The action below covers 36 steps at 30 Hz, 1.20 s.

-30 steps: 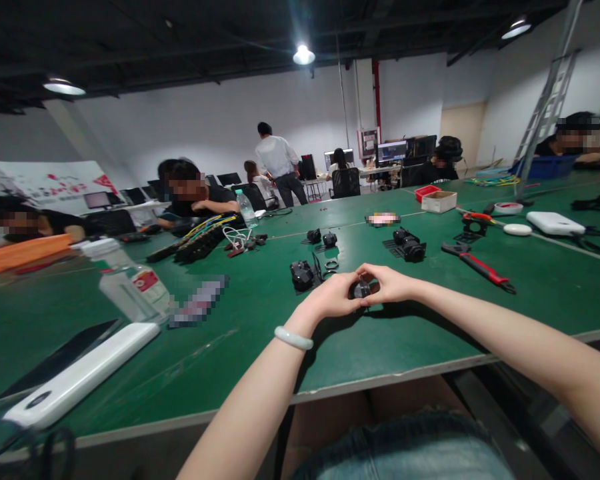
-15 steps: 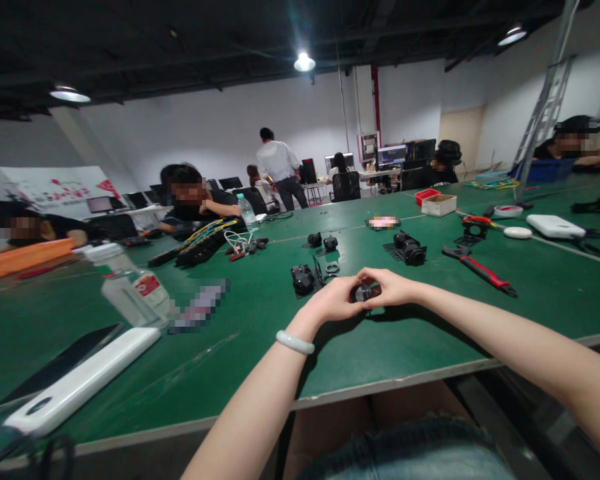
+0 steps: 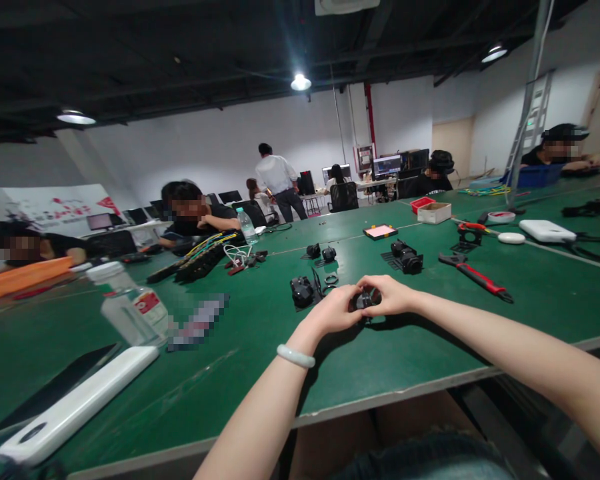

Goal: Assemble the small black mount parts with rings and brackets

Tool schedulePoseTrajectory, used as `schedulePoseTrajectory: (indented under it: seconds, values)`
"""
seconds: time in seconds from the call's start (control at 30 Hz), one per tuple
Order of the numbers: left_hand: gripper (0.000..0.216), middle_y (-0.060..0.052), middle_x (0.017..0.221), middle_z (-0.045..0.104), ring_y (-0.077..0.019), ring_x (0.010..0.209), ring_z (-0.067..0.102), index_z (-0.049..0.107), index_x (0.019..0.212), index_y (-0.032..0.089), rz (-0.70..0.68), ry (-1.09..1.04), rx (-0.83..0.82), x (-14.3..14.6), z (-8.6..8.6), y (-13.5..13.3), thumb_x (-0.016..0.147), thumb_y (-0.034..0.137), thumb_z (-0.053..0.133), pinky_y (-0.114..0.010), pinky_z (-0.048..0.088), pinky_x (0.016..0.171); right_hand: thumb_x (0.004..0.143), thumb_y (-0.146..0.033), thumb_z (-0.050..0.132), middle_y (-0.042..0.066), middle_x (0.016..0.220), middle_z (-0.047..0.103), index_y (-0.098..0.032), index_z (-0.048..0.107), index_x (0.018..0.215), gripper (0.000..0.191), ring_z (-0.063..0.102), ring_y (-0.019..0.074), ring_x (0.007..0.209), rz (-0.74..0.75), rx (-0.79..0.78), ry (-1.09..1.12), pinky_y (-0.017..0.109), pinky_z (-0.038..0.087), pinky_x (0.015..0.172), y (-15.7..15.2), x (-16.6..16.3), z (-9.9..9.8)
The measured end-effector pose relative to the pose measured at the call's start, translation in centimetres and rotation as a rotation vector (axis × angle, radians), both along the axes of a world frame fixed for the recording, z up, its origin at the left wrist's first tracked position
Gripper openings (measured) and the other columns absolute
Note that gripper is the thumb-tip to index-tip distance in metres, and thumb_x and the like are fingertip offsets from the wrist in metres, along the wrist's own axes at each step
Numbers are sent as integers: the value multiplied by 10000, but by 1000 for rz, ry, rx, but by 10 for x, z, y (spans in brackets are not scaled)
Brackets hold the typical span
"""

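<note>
Between both hands, just above the green table [image 3: 410, 353], is a small black part with a round, lens-like front [image 3: 365, 301]. My left hand [image 3: 337, 310] grips it from the left, fingers curled round it. From the other side my right hand [image 3: 393, 293] closes on it with thumb and fingers. Much of the part is hidden by my fingers, so its exact kind cannot be told. Just left of my hands lies a similar black assembly [image 3: 301, 292], with black rings [image 3: 331, 280] beside it. Another black assembly [image 3: 406, 258] rests beyond my right hand.
Red-handled pliers [image 3: 480, 275] lie to the right, near a white box [image 3: 535, 231]. A clear bottle [image 3: 130, 303] and a long white device [image 3: 80, 407] occupy the left. Smaller black parts [image 3: 329, 254] and a pink pad [image 3: 380, 231] sit farther back. People sit across the table.
The view has tilted slightly upward, so the scene sits lower in the frame. Both hands stay together on the black part with little visible movement.
</note>
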<state>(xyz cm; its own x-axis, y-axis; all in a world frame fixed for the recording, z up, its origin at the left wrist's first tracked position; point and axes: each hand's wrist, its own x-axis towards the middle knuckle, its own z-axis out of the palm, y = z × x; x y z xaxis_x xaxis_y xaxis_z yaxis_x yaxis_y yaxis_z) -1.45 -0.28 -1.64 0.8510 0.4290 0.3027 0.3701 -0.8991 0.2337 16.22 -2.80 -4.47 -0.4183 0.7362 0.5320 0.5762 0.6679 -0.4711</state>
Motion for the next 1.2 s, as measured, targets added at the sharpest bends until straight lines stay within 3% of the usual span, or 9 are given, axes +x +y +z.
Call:
schedulePoseTrajectory:
  seconds: [0.1, 0.27, 0.77, 0.97, 1.2]
  values:
    - [281, -33, 797, 558, -148, 701, 512, 533, 934, 148, 25, -19, 35, -1, -1, 3, 671, 246, 551, -240, 390, 623, 591, -363, 624, 40, 854, 590, -150, 533, 927, 408, 537, 149, 756, -27, 80, -6, 249, 406, 672, -3, 0, 4]
    - [353, -43, 923, 517, -138, 769, 509, 485, 1051, 180, 15, -77, 61, -1, -1, 5, 701, 203, 524, -251, 406, 697, 594, -376, 622, 45, 850, 571, -156, 528, 907, 395, 522, 155, 766, -93, 174, -2, 261, 397, 687, -6, 0, 9]
    - [353, -45, 932, 539, -153, 837, 512, 491, 1045, 177, 0, -58, 41, 1, -2, 6, 694, 141, 510, -259, 421, 737, 583, -419, 624, 34, 803, 513, -154, 501, 843, 392, 485, 145, 733, -144, 153, -13, 256, 386, 659, -1, -5, 1]
    - [354, -49, 1004, 525, -159, 915, 497, 478, 1067, 192, 45, -127, 66, -1, 1, 6, 718, 132, 470, -286, 392, 822, 570, -446, 621, 25, 765, 475, -160, 502, 794, 383, 471, 147, 711, -315, 174, -49, 253, 383, 645, 6, 2, -4]
    - [349, -41, 973, 527, -153, 885, 506, 483, 1060, 199, 85, -142, 82, -2, 0, 8, 718, 135, 462, -279, 405, 807, 619, -485, 561, 41, 799, 449, -162, 472, 795, 379, 486, 163, 723, -574, 187, -134, 269, 389, 669, 24, 26, -10]
